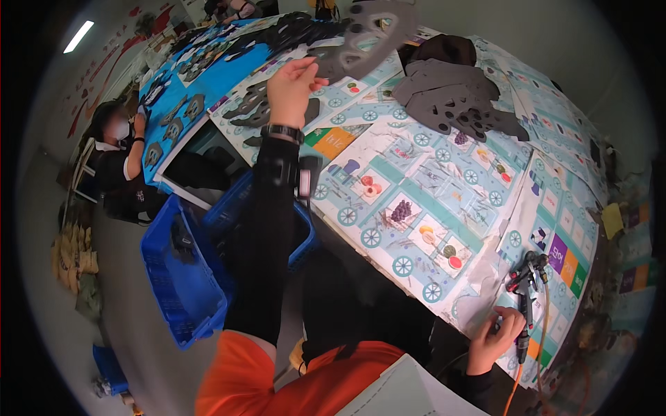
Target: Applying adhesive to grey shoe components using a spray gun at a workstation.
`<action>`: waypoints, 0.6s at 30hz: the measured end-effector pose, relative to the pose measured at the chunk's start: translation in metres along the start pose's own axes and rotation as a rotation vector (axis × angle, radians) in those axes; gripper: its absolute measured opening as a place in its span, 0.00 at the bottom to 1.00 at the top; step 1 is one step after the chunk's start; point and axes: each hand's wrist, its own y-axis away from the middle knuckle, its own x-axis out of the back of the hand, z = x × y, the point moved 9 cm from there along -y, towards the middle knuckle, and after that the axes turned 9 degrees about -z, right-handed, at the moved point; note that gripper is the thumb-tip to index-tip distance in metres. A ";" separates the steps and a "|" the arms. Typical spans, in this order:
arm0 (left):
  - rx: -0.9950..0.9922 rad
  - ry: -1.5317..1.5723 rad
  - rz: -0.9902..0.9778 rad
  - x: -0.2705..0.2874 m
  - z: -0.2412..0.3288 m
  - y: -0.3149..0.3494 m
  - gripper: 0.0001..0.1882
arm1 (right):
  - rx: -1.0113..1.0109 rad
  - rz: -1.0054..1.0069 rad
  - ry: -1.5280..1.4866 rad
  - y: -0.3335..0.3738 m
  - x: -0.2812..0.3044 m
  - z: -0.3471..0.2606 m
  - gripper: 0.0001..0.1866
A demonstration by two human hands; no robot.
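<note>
Left fingers (302, 68) hold grey cutout (365, 58), seemingly cropped above.

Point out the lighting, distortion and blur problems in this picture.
Head view: fisheye distortion bows the patterned table covering; head view: the light strip glares white, while the corners are black; head view: the grey piece by the left hand looks slightly soft, perhaps from motion.

grey piece (345, 61), teal and white fruit-print covering (431, 208)

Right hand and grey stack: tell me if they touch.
Apart: the head view shows patterned sheets between the right hand and the grey stack.
</note>
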 end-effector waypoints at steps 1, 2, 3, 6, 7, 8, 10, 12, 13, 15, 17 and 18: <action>0.043 0.005 0.037 0.008 -0.015 -0.021 0.11 | 0.003 -0.014 -0.007 -0.002 -0.001 -0.002 0.09; 0.067 -0.030 0.066 0.010 -0.036 -0.041 0.09 | 0.003 -0.025 -0.006 -0.004 -0.003 -0.002 0.09; 0.092 -0.062 0.092 0.008 -0.061 -0.055 0.08 | 0.000 -0.013 0.000 -0.005 -0.003 -0.001 0.09; 0.189 -0.261 0.032 -0.001 -0.124 -0.074 0.07 | 0.008 0.000 0.030 -0.006 -0.001 0.001 0.08; 0.182 -0.260 0.035 -0.001 -0.136 -0.077 0.07 | 0.007 -0.001 0.029 -0.006 -0.001 0.001 0.08; 0.192 -0.378 0.015 -0.005 -0.144 -0.077 0.06 | 0.005 -0.001 0.032 -0.006 -0.002 0.002 0.08; 0.198 -0.496 -0.006 -0.008 -0.152 -0.079 0.05 | 0.005 0.010 0.028 -0.005 -0.002 0.002 0.08; 0.225 -0.713 -0.051 -0.010 -0.153 -0.082 0.05 | 0.004 0.001 0.039 -0.004 -0.003 0.001 0.08; 0.249 -0.717 -0.055 -0.005 -0.157 -0.086 0.05 | 0.007 0.001 0.034 -0.004 -0.003 0.001 0.08; 0.248 -0.702 -0.038 0.003 -0.163 -0.092 0.05 | 0.009 -0.009 0.028 -0.003 -0.004 -0.001 0.08; 0.244 -0.676 -0.026 0.003 -0.167 -0.096 0.05 | 0.011 -0.007 0.030 -0.004 -0.004 -0.001 0.08; 0.260 -0.675 -0.038 0.003 -0.171 -0.097 0.06 | 0.011 -0.009 0.033 -0.004 -0.004 -0.001 0.08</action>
